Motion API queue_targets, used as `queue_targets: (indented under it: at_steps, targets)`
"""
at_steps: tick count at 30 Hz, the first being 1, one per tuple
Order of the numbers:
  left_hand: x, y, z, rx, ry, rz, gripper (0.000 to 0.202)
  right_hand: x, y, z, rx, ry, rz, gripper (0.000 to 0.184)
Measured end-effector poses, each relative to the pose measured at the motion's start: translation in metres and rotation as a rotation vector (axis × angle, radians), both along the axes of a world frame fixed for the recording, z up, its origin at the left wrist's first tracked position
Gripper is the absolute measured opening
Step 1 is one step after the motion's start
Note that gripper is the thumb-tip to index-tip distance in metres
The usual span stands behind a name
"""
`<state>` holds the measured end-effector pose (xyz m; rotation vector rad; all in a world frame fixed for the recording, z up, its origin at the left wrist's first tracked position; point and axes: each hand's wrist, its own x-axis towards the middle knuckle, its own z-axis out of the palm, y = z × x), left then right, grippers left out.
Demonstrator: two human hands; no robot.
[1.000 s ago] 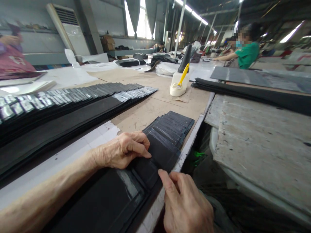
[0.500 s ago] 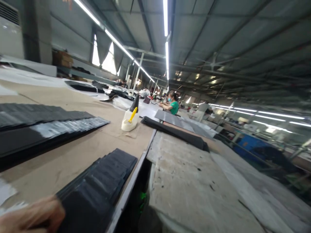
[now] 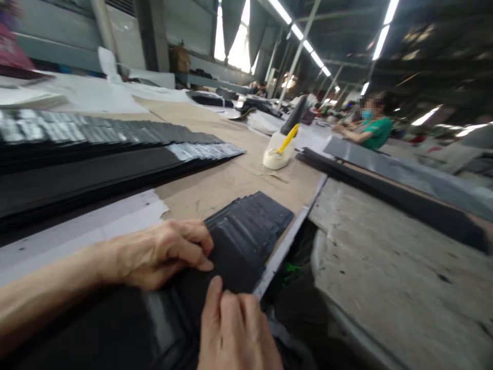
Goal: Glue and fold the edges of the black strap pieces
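Note:
My left hand (image 3: 165, 252) lies on a row of overlapping black rectangular pieces (image 3: 250, 226) at the table's near edge, its fingers curled and pressing down on the nearest piece (image 3: 227, 267). My right hand (image 3: 234, 329) comes in from below, fingers held together, its fingertip touching the same piece just under the left fingertips. Whether either hand pinches the piece or only presses on it is not clear. A larger black sheet (image 3: 115, 329) with a shiny strip lies beneath both forearms.
Long fanned rows of black strips (image 3: 115, 149) cover the left of the brown table. A white glue pot with a yellow-handled brush (image 3: 278, 149) stands further back. A gap separates this table from a grey bench (image 3: 385, 267) at right. A person in a green shirt (image 3: 372, 131) works at the far end.
The view swung up toward the ceiling half a second ago and has come back down. Both hands are again on the nearest black piece, much as one second ago.

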<state>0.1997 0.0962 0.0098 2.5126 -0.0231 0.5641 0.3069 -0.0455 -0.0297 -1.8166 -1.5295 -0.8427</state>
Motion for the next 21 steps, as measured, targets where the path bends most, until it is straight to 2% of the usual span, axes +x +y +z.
queue_targets:
  at_steps: [2, 3, 6, 9, 15, 18, 21]
  targets:
    - [-0.007, 0.005, 0.006, -0.029, 0.04, 0.0, 0.029, -0.01, 0.003, -0.003, 0.051, 0.137, -0.064, 0.023]
    - [-0.009, 0.007, 0.009, -0.031, 0.047, 0.012, 0.03, -0.011, 0.002, -0.003, 0.039, 0.148, -0.049, 0.024]
    - [-0.01, 0.011, 0.01, 0.004, 0.036, 0.053, 0.034, -0.002, -0.005, 0.0, -0.076, 0.077, 0.059, 0.019]
    - [-0.009, 0.011, 0.009, 0.039, 0.009, 0.041, 0.035, 0.012, -0.011, 0.005, -0.213, -0.002, 0.173, 0.019]
    - [-0.008, 0.008, 0.012, 0.102, 0.015, 0.018, 0.036, 0.018, -0.001, 0.019, -0.219, -0.155, 0.283, 0.03]
    - [-0.008, 0.007, 0.013, 0.119, 0.015, 0.02, 0.037, 0.014, 0.003, 0.025, -0.227, -0.194, 0.276, 0.032]
    - [-0.008, 0.007, 0.012, 0.112, -0.004, 0.012, 0.036, 0.012, -0.003, 0.023, -0.214, -0.203, 0.21, 0.026]
